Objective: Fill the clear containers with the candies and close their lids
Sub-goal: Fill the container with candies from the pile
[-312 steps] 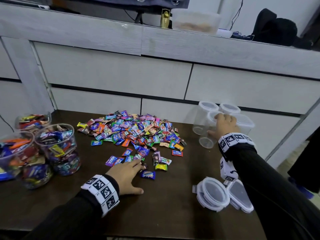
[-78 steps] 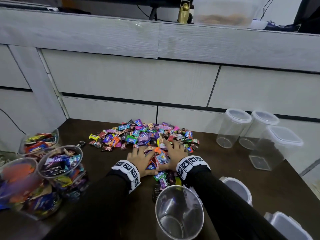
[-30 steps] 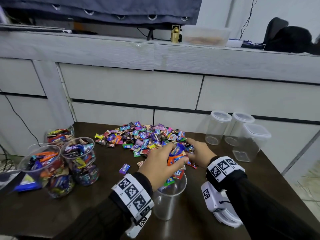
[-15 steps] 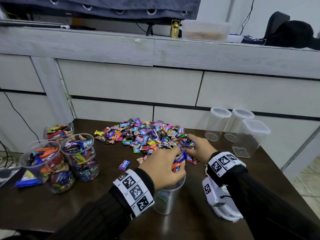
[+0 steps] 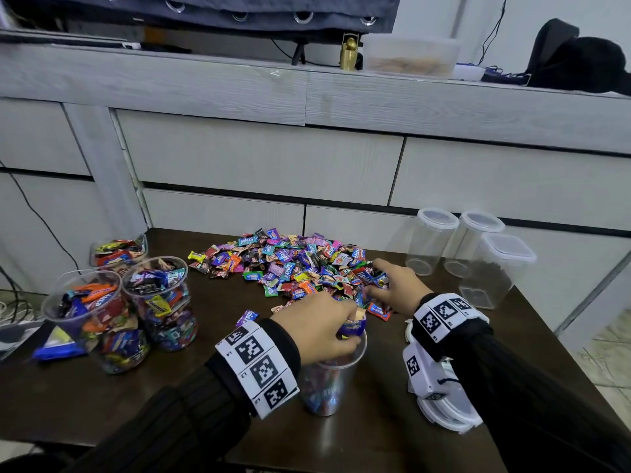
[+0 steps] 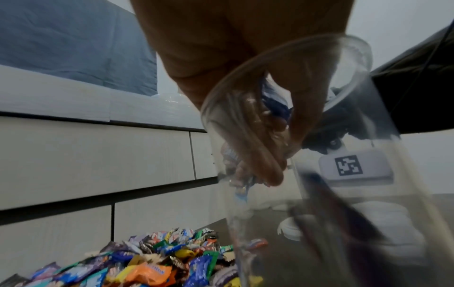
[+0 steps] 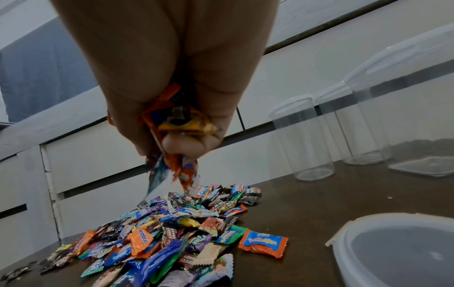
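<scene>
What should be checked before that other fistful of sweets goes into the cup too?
1. Left hand clear of the cup's mouth: not ok, its fingers reach inside.
2. Right hand has candies: ok, it grips a bunch.
3. Clear cup upright on the table: ok.
4. Room left in the cup: cannot tell.
5. Lid close by: ok, beside the right wrist.

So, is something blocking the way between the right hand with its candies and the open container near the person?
Yes: the left hand sits over the container's mouth, fingers inside. The right hand grips candies beyond it.
</scene>
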Available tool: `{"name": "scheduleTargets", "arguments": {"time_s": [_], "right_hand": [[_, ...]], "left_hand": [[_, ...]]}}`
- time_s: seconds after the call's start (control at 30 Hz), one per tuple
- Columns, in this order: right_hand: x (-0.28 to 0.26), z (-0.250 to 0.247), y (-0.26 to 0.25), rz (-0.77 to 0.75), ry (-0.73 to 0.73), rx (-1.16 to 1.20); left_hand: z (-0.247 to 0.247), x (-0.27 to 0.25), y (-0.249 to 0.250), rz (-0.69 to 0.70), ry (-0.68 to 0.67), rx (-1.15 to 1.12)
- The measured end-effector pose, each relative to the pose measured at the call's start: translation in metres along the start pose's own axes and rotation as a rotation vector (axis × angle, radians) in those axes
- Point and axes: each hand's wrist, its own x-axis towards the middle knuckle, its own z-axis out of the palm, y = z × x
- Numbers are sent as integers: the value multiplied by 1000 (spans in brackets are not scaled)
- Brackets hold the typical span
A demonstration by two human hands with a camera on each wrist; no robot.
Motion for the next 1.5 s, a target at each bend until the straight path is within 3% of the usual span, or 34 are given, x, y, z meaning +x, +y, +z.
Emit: {"name": "scheduleTargets", "arguments": {"time_s": [0.37,0.5,0.73,0.87,0.93,1.1,1.3,1.5], "right_hand": [[6,3,3,-13,18,-12],[7,3,3,-11,17,-19],[7,2,6,-17,25,-28],[5,-3,6,-60,64,-2],[3,-9,2,-94,96,20],[-8,-30,-24,-231,189,191],[-32,-25,-70,-395,213,510],[-50,6,-80,-428,223,528]], "left_hand": [[-21,0,7,148,26,359],[-27,2,3,110,-29,383],[-18,-7,-15,130,133,143],[-7,-14,-32,37,53,-263],[-2,-16,-40,21,-3,-359],[13,-17,-54,-33,-127,-483],[22,-9,-55,-126,-62,-588],[17,-3,-52,-120,-46,-518]]}}
